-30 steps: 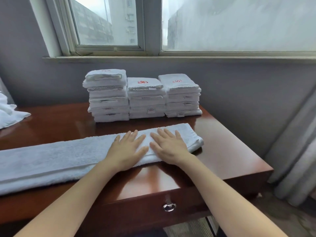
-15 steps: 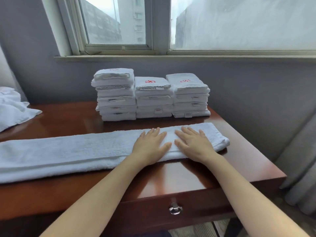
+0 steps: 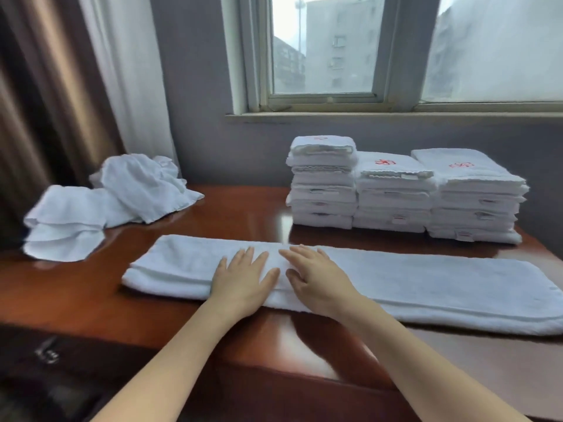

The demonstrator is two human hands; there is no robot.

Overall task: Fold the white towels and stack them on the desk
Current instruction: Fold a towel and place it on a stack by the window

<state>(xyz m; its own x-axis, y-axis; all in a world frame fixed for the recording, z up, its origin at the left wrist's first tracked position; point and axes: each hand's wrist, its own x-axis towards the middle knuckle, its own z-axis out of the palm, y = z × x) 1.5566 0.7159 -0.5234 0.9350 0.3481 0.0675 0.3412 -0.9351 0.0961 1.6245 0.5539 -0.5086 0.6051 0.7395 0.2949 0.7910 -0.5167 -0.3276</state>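
Since the long towel [image 3: 426, 284] is already a narrow strip running left-to-right along the counter [image 3: 76, 296] front, the left hand [image 3: 243, 280] and right hand [image 3: 316, 278] just press flat on it, fingers straight, gripping nothing, probably smoothing it before a crosswise fold. Folded stacks [image 3: 396, 193] sit behind, loose towels [image 3: 122, 190] far left.

One head view, close above the desk [image 3: 240, 214], faces forward-down toward the window [image 3: 323, 50]; left edge seems blurred.
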